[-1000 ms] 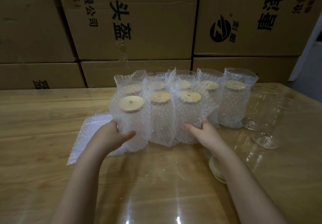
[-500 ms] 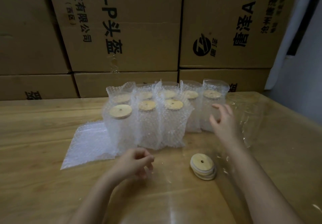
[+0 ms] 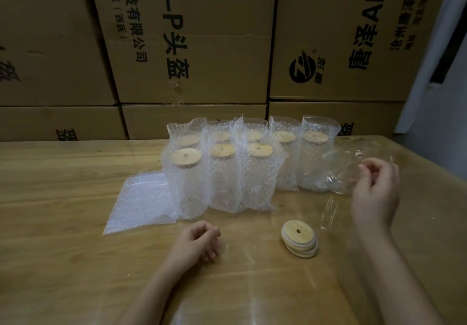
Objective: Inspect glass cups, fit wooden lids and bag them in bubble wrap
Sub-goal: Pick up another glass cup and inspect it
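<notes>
Walled at 12 o'clock by stacked boxes point(image 3: 192, 46). Spread over the bench point(image 3: 63, 198), at centre, eight bagged cups point(image 3: 227, 173) in two rows, lidded, upright, pressed side by side. At their 8 o'clock, flat bags point(image 3: 141, 198), one edge tucked under the nearest cup. At their 3 o'clock, just beside the last bagged one, a bare glass point(image 3: 338, 168): clear and blurred, seemingly upright with its mouth toward 12, though the axis is hard to be sure of. At 5 o'clock of the cluster, lids point(image 3: 299, 238) in a short slipped stack, apart from both hands.

Raised at the glass's 4 o'clock, right hand point(image 3: 376, 198), fingers point(image 3: 371, 170) narrow and loosely curled right at the glass wall; cannot tell whether touching or gripping. Down on the bench at 9 o'clock of the lids, left hand point(image 3: 194, 241), loosely curled, holding nothing, well apart from the glass.

Judged: a right-hand reach, toward 11 o'clock; lids then waiting at its 7 o'clock.
</notes>
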`<state>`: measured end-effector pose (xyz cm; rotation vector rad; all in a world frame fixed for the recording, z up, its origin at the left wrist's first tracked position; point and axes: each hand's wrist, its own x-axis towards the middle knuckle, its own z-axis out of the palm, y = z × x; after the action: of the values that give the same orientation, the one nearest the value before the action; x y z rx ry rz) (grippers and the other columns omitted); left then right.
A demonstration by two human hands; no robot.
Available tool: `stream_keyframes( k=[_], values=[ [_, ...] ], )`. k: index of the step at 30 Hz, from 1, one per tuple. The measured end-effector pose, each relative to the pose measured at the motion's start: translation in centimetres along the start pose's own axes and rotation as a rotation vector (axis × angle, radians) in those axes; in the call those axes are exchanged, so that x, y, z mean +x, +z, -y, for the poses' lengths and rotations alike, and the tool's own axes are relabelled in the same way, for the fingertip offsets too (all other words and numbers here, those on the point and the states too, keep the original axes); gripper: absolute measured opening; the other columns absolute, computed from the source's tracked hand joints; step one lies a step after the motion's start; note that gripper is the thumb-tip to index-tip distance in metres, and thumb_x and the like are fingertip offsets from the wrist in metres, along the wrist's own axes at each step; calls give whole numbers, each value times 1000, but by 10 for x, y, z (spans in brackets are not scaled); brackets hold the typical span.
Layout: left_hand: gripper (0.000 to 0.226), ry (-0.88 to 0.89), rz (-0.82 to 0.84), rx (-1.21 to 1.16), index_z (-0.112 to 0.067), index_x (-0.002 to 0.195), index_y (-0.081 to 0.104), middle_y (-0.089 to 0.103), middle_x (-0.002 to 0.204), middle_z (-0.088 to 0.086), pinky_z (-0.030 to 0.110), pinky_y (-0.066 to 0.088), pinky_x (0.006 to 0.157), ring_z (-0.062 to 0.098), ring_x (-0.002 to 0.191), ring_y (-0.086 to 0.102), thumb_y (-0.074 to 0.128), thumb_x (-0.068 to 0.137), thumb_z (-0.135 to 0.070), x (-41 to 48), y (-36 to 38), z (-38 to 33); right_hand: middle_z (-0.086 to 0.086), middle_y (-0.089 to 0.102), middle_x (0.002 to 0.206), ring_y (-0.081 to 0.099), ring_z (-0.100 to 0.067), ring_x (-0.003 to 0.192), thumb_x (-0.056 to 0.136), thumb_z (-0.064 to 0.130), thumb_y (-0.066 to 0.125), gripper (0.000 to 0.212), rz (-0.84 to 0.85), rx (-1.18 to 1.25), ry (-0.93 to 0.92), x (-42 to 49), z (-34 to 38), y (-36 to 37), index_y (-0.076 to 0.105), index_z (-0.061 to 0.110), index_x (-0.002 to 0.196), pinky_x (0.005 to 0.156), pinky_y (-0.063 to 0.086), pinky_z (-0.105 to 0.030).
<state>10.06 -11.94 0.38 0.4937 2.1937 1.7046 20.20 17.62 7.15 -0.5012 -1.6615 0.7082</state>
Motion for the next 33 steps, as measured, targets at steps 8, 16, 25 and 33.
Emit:
stream_keyframes(
  k=[8,16,25,33],
  values=[
    [35,44,-51,-357,0,92,60,68,68,12,23,45,37,23,49,61,48,87,-33,-8,19,-3,16,51,68,46,1,48,103,19,39,21,-77,816,542,-62,58,38,47,25,84,50,43,-16],
    [59,-123,22,-702,-22,122,48,73,100,13,27,49,36,31,65,69,61,76,-57,1,12,1,13,50,68,49,-7,51,100,23,44,20,430,720,447,-141,51,64,46,13,83,62,40,-44],
    [50,127,-226,-510,-18,108,50,62,103,17,23,39,35,26,44,55,61,68,-45,15,5,11,4,52,83,52,-12,68,87,41,48,30,550,574,370,-139,34,68,55,14,76,65,46,-22],
    [54,159,-215,-581,-15,105,53,65,92,16,15,30,32,22,34,46,54,68,-55,15,-1,14,29,54,120,53,-9,120,84,57,38,42,694,629,405,-144,34,69,63,30,106,93,49,-33]
  ],
)
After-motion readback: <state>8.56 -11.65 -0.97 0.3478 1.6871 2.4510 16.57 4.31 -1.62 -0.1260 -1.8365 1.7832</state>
